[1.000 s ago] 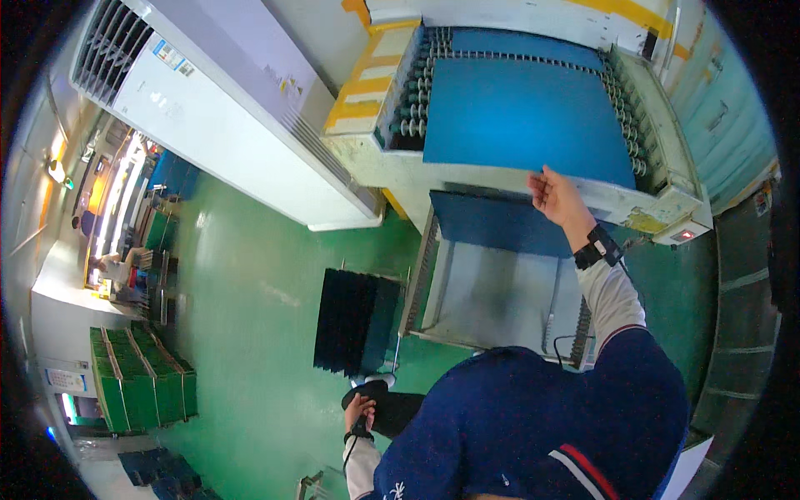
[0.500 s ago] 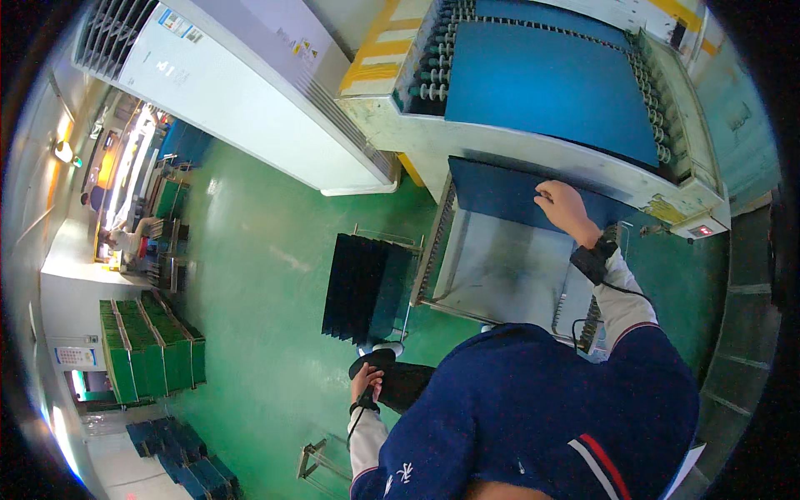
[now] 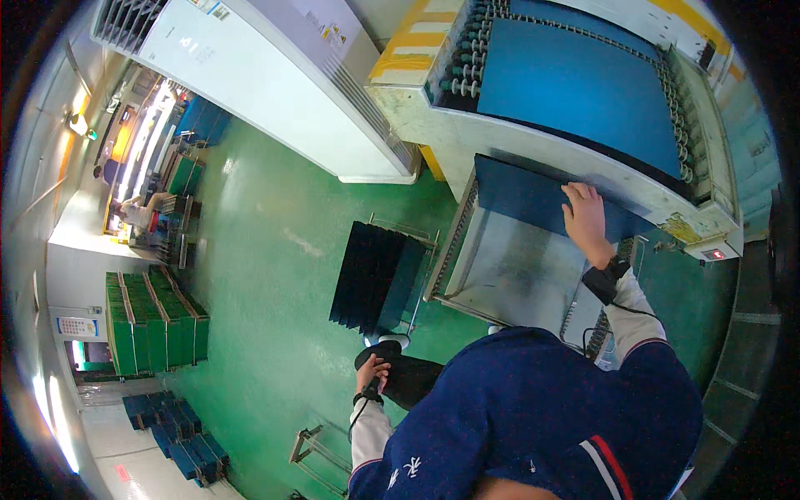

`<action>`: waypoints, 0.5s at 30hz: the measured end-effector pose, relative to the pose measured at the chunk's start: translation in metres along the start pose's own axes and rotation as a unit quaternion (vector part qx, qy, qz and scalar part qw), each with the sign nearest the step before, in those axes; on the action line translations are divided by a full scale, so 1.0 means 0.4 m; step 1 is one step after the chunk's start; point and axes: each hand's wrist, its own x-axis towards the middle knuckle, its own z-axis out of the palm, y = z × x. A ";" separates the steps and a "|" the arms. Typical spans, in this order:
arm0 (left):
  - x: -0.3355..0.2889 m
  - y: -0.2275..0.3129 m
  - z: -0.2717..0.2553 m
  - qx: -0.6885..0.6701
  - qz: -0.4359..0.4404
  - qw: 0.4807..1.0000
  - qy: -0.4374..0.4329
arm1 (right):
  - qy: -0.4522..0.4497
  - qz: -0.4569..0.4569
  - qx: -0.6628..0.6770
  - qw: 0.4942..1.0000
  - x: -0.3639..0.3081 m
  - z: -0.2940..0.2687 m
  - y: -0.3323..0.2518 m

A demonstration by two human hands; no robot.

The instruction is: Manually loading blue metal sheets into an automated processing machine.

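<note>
Head view: right hand lies flat, fingers open, on the thin, stiff-looking blue rectangular sheet, probably best gripped by its edges; left hand rests loosely curled on the knee.

The right hand is lying flat, fingers spread, on a blue sheet that is sticking out from under the machine over a grey metal tray. The left hand is resting on the dark trouser leg, above the green floor, near a rack of dark panels.
</note>
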 end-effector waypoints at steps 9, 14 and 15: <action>0.003 -0.013 0.001 -0.014 0.008 1.000 -0.015 | 0.005 0.022 0.011 1.000 -0.020 0.001 -0.019; -0.013 0.001 0.016 -0.010 0.012 1.000 -0.011 | -0.001 0.000 0.030 1.000 0.036 0.009 -0.006; -0.011 -0.001 0.007 0.005 0.015 1.000 -0.004 | -0.019 -0.009 0.027 0.999 0.040 0.012 0.003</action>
